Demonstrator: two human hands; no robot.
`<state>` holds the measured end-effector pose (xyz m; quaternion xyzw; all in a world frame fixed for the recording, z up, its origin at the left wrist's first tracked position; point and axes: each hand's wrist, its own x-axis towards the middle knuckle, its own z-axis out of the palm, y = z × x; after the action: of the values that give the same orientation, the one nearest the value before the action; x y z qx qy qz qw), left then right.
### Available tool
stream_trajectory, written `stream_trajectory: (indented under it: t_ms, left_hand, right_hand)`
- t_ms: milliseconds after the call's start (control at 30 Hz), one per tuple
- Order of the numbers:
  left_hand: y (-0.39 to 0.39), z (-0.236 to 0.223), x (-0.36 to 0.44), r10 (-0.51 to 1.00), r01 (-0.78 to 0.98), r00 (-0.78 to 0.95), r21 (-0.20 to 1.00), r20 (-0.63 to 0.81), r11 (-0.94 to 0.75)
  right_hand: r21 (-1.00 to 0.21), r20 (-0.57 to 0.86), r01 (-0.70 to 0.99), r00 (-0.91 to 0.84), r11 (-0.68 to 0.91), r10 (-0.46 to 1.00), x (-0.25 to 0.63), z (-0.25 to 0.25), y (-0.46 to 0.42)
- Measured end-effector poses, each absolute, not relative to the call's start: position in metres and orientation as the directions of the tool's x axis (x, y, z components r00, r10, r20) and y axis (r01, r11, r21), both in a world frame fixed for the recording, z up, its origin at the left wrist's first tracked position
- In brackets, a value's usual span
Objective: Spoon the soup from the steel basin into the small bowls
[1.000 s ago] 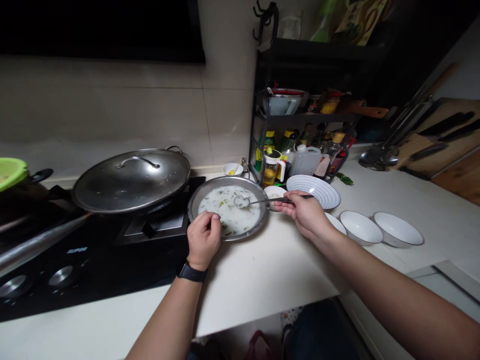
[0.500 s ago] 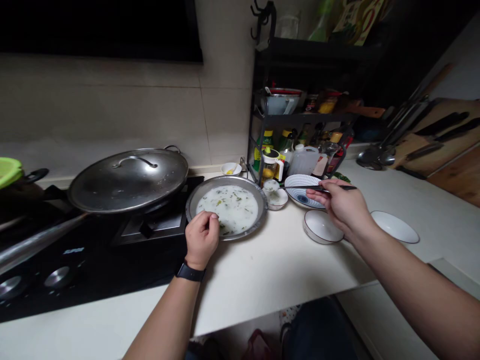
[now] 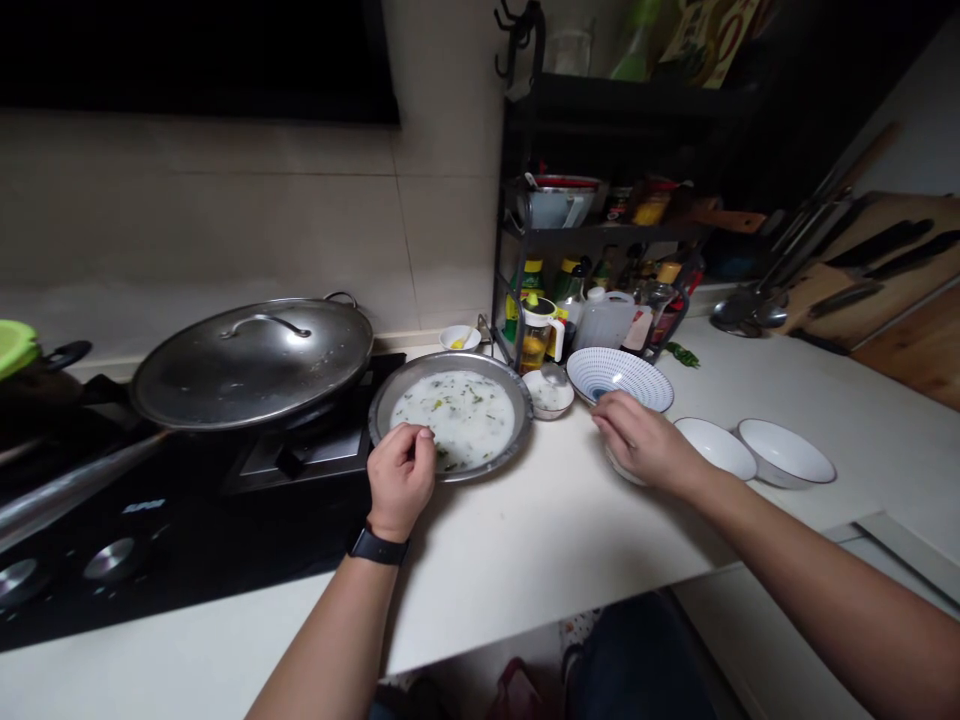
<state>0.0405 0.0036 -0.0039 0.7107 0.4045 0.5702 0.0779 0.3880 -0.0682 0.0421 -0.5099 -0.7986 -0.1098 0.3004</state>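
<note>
A wide metal basin (image 3: 517, 440) holds milky white liquid with green bits of leaf. My left hand (image 3: 401, 478), a dark watch on its wrist, is closed at the basin's near left rim. Just right of the basin stands a small white bowl (image 3: 551, 405), and the round end of a spoon (image 3: 553, 374) is tipped over it. Fingers pinched, my right hand (image 3: 637, 440) is at the spoon's handle end; most of the handle is hard to make out. Under this hand a white bowl is mostly hidden. A blue-patterned dish (image 3: 649, 385) lies behind it.
Two white bowls (image 3: 716, 448) sit at the right. A lidded wok (image 3: 255, 365) rests on the black stove (image 3: 195, 540) at the left. Behind the dish rises a black rack (image 3: 600, 235) with bottles. A knife block (image 3: 817, 290) stands far right.
My right hand carried the spoon from the basin rightward to the small bowl, where its round end has tipped over and lowered. My left hand has stayed at the basin's rim.
</note>
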Motion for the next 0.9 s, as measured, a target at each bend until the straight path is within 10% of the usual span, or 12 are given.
stream_trajectory:
  t_ms: [133, 600, 767, 900]
  left_hand:
    - [0.004, -0.005, 0.041, 0.667, 0.491, 0.02, 0.574, 0.744, -0.655]
    - [0.004, -0.004, 0.04, 0.675, 0.494, 0.015, 0.582, 0.738, -0.647]
    - [0.004, -0.005, 0.04, 0.671, 0.481, 0.017, 0.582, 0.741, -0.655]
    - [0.004, -0.005, 0.04, 0.674, 0.476, 0.016, 0.587, 0.739, -0.655]
  right_hand:
    - [0.035, 0.585, 0.87, -0.416, 0.491, 0.696, 0.385, 0.043, -0.073]
    - [-0.467, 0.661, 0.7, -0.13, 0.54, 0.739, 0.301, 0.035, -0.031]
    - [-0.91, 0.339, 0.332, 0.252, 0.248, 0.906, 0.291, 0.029, -0.018]
    - [-0.996, 0.023, -0.071, 0.435, 0.06, 0.9, 0.288, 0.043, -0.013]
